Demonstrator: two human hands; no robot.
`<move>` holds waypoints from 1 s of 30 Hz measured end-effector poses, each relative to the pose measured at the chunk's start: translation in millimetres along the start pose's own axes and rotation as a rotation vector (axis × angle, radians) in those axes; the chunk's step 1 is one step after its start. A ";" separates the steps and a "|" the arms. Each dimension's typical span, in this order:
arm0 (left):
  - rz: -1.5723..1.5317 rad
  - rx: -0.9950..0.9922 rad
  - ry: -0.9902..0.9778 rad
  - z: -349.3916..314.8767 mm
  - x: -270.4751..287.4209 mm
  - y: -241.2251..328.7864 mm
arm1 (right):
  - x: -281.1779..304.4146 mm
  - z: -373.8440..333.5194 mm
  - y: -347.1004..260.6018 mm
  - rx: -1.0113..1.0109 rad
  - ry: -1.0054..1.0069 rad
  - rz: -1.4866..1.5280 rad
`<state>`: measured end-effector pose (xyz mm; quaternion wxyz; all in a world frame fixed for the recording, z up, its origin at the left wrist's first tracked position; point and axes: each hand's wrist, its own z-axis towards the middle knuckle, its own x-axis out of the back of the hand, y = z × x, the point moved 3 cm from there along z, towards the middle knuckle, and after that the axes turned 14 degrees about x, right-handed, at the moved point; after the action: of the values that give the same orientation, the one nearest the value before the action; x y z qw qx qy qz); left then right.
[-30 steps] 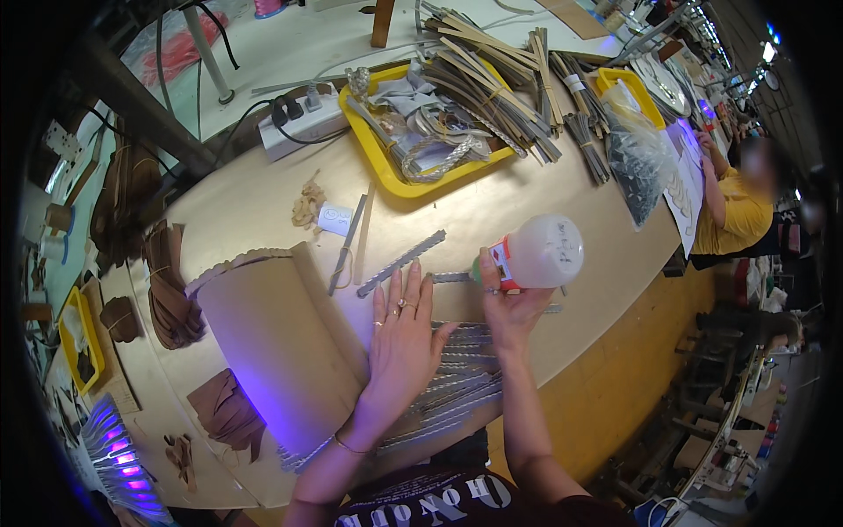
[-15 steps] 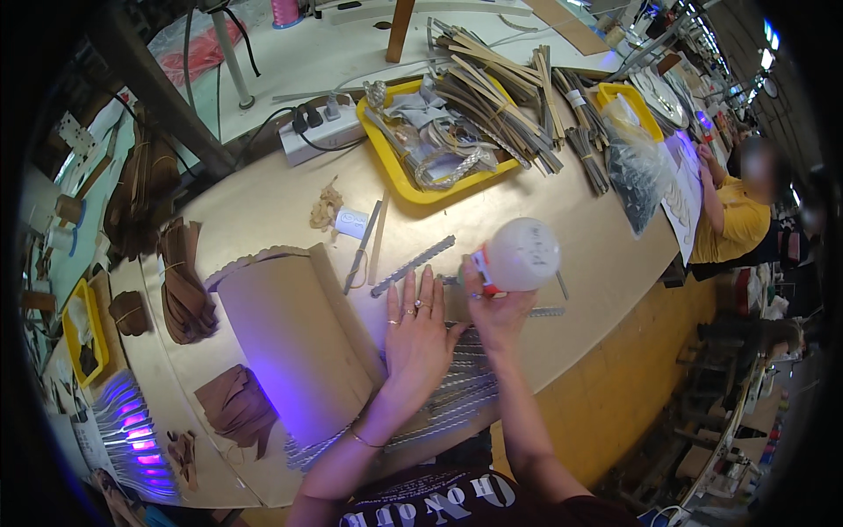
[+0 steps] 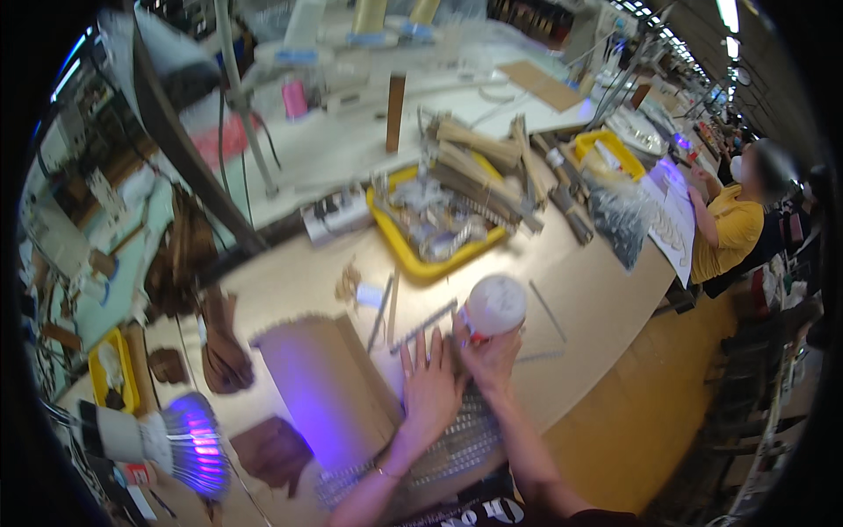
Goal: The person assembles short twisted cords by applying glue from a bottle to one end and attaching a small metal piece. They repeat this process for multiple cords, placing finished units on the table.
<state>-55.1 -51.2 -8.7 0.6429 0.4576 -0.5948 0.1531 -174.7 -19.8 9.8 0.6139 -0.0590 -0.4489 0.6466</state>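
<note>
My right hand (image 3: pixel 493 362) grips a whitish plastic bottle (image 3: pixel 496 305) with a red label; its round base faces up and its tip is hidden. Close beside it, my left hand (image 3: pixel 432 386) lies flat, fingers stretched out. Under and below both hands run several silvery, braided-looking strips (image 3: pixel 470 435). One more patterned strip (image 3: pixel 425 325) lies just beyond my left fingertips. To the left of that hand is a curved sheet of brown card (image 3: pixel 329 386), covering part of the strips. The picture is blurred by motion.
A yellow tray (image 3: pixel 392 237) of trimmings stands beyond my hands, with bundled strips (image 3: pixel 479 167) across it. At left are brown strip bundles (image 3: pixel 226 351) and a lit lamp (image 3: pixel 198 443). A person in a yellow top (image 3: pixel 736 224) sits at far right.
The view has tilted up, so the table sits lower and more of the far side shows. My right hand and the bottle have come closer to my left hand, which stays flat.
</note>
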 end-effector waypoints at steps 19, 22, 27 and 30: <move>0.148 -0.059 0.086 1.5 -12.2 0.0 | 169.3 24.8 150.9 -0.609 0.037 -0.063; 0.068 -0.057 0.031 -0.5 -13.0 -6.7 | 172.9 23.8 152.2 -0.530 -0.146 -0.007; 0.080 -0.202 0.330 -23.7 10.2 -7.2 | 181.0 32.8 141.5 -0.433 -0.350 -0.412; -0.154 -0.244 0.221 -50.8 25.1 -15.0 | 176.6 49.5 137.0 -0.331 -0.379 -0.533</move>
<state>-6.1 -28.7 14.3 0.7650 0.4007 -0.4980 0.0793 -349.5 126.0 33.5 0.6491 0.0825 -0.6528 0.3818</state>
